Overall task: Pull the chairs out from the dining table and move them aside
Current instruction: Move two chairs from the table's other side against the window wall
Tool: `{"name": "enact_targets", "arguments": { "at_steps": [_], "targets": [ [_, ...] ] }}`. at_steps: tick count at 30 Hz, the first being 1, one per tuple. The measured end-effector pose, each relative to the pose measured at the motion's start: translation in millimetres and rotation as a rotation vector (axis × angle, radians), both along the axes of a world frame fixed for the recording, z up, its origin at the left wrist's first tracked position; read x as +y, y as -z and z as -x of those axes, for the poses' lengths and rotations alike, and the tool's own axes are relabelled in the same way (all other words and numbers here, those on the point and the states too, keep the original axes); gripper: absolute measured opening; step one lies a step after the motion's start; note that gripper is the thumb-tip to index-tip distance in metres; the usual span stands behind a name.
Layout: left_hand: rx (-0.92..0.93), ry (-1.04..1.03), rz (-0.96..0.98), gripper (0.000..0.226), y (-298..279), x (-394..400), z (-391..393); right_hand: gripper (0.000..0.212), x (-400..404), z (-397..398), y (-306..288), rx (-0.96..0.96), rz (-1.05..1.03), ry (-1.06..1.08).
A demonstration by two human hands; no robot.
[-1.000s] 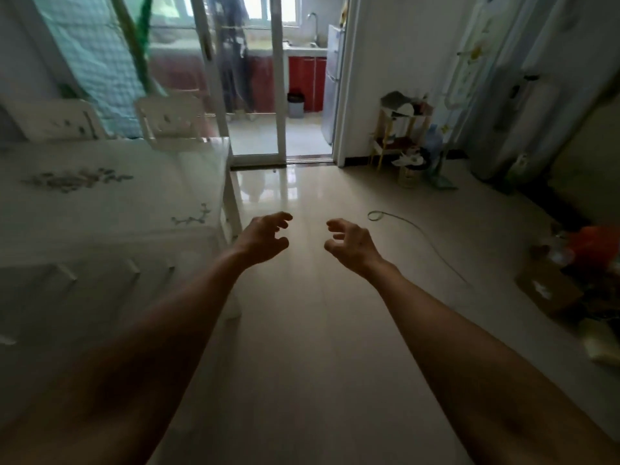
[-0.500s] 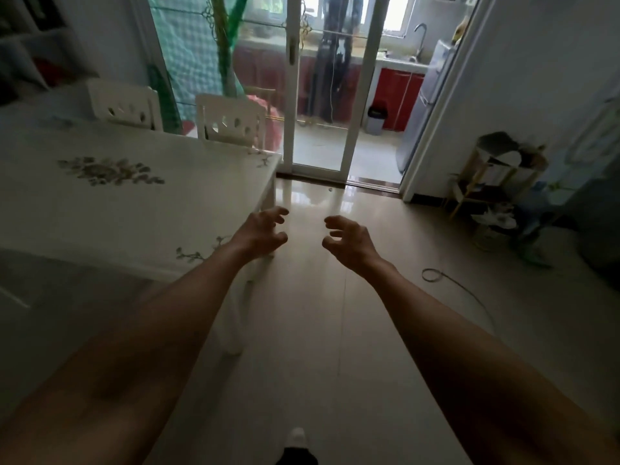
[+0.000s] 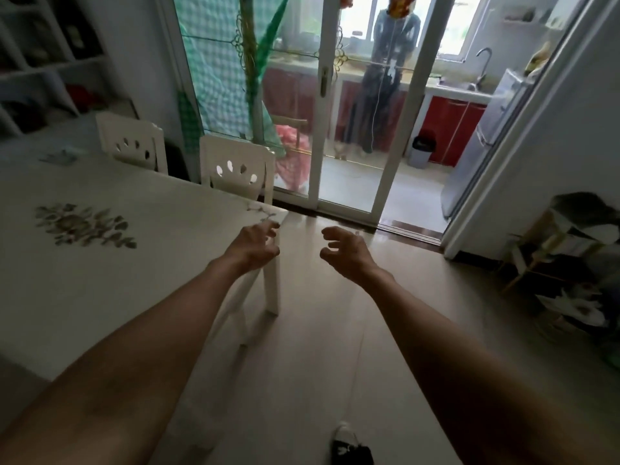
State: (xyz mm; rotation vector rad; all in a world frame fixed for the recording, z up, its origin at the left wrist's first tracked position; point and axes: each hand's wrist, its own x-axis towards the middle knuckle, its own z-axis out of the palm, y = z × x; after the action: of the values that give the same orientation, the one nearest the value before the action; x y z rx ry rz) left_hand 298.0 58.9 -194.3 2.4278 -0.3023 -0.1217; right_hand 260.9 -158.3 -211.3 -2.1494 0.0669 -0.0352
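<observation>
At mid-frame, both hands reach forward with nothing in them.
Left hand [image 3: 255,245] and right hand [image 3: 345,251] are half-curled, apart; the nearer chair [image 3: 235,167], tucked behind the dining table [image 3: 100,280], lies up-left, closer to the left hand.

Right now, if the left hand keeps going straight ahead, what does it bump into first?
Probably the corner of the dining table; the left hand hovers open just before it. The nearer white chair stands beyond. Depth is unclear.
</observation>
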Motion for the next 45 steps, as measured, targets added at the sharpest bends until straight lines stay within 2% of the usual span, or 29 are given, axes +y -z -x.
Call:
{"name": "enact_targets", "arguments": {
  "at_steps": [6, 10, 15, 20, 22, 24, 29, 36, 39, 45],
  "targets": [
    [-0.012, -0.103, 0.009, 0.056, -2.5, -66.9, -130.3, 0.046, -67.8, -157.5, -3.8, -0.008, 0.004, -0.091],
    [0.052, -0.164, 0.03, 0.061, -5.2, -93.1, -217.0, 0.046, -86.7, -259.5, -14.0, 0.026, 0.02, -0.147],
    [0.053, -0.253, 0.039, 0.061, -1.9, -106.3, -343.9, 0.051, -97.7, -391.3, -16.5, 0.018, 0.048, -0.206],
    [-0.007, -0.331, 0.058, 0.056, 2.1, -101.6, -487.4, 0.038, -93.8, -532.9, -14.7, -0.016, 0.076, -0.273],
    [0.01, -0.345, 0.065, 0.058, 0.6, -96.9, -533.6, 0.041, -87.5, -584.5, -16.5, 0.015, 0.11, -0.293],
    [0.014, -0.38, 0.07, 0.06, -1.6, -88.6, -586.0, 0.047, -74.7, -648.1, -19.7, 0.04, 0.167, -0.333],
    [0.021, -0.487, 0.07, 0.056, -10.8, -54.4, -666.3, 0.044, -38.5, -764.1, -21.4, 0.055, 0.186, -0.446],
    [0.03, -0.768, 0.081, 0.059, -3.9, 19.0, -777.4, 0.027, 54.5, -924.7, -13.3, -0.035, 0.254, -0.72],
    [0.04, -0.896, 0.107, 0.058, 0.3, 44.3, -817.6, 0.047, 95.5, -990.1, -10.4, -0.024, 0.237, -0.846],
    [0.084, -1.119, 0.09, 0.061, -7.8, 103.4, -857.5, 0.053, 190.4, -1073.9, -19.2, 0.014, 0.222, -1.077]
  ]
}}
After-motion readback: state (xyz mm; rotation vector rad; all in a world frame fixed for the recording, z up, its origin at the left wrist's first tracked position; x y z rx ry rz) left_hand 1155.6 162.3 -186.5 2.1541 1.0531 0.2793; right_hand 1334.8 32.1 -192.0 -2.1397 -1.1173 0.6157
